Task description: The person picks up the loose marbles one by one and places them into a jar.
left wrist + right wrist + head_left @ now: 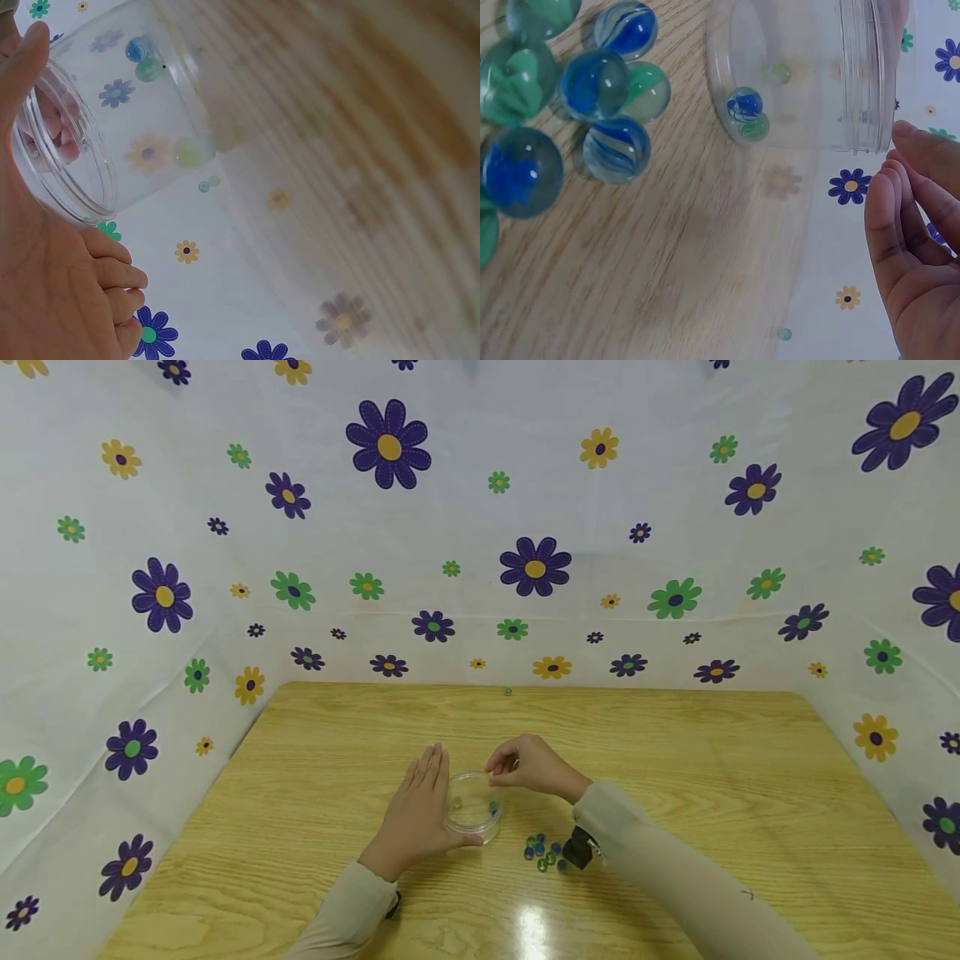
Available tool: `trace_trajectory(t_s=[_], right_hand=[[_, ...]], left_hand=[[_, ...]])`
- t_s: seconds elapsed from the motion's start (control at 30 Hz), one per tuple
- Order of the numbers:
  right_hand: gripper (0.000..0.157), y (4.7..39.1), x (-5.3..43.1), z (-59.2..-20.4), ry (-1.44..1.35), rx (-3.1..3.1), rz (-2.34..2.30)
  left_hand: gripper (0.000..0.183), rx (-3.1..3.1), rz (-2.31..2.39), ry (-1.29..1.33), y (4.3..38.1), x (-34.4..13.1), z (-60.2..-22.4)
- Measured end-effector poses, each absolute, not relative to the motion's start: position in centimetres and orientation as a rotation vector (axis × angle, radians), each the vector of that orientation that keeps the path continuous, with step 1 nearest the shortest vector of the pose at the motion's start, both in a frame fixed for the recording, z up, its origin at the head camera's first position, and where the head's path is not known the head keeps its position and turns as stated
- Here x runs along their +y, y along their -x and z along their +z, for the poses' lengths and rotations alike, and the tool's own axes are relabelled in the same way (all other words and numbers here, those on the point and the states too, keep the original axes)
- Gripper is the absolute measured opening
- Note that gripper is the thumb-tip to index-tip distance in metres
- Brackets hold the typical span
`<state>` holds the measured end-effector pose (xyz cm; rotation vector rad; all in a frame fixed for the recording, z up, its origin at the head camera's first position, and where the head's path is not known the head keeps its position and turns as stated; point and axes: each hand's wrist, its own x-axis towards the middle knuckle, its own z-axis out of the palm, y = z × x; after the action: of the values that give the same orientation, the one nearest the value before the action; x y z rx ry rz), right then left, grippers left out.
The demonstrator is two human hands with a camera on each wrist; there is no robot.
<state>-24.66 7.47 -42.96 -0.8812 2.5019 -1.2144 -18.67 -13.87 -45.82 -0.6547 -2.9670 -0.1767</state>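
A clear round jar [474, 828] stands upright on the table, holding a blue marble [745, 104], a green marble [754, 127] and a yellowish-green marble [190, 152]. My left hand [416, 817] lies against it, straight fingers along its left side and thumb across its front. At the right of the rim is my right hand [531, 764], its thumb and fingertips drawn close together. I cannot tell whether anything is between those fingertips. Several blue and green marbles [542, 850] sit in a loose cluster right of the jar, near the right wrist.
A single small marble [507, 692] lies by the far edge of the wooden table [337, 727]. White cloth [465, 527] printed with flowers rises behind the table and along both sides.
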Motion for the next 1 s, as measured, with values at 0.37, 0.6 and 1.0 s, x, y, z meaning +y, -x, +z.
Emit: trace_trajectory(t_s=[0.37,0.6,1.0], right_hand=[[0.013,24.2,8.8,-41.8,0.872,2.51,-1.247],[0.014,23.6,10.2,-41.3,0.83,2.493,-1.309],[0.013,22.2,13.8,-41.0,0.741,2.483,-1.384]], left_hand=[[0.128,-2.976,-0.218,0.65,18.7,-13.8,-46.0],[0.128,-2.996,-0.228,0.633,18.7,-13.8,-45.9],[0.128,-2.992,-0.25,0.644,18.5,-13.8,-45.6]])
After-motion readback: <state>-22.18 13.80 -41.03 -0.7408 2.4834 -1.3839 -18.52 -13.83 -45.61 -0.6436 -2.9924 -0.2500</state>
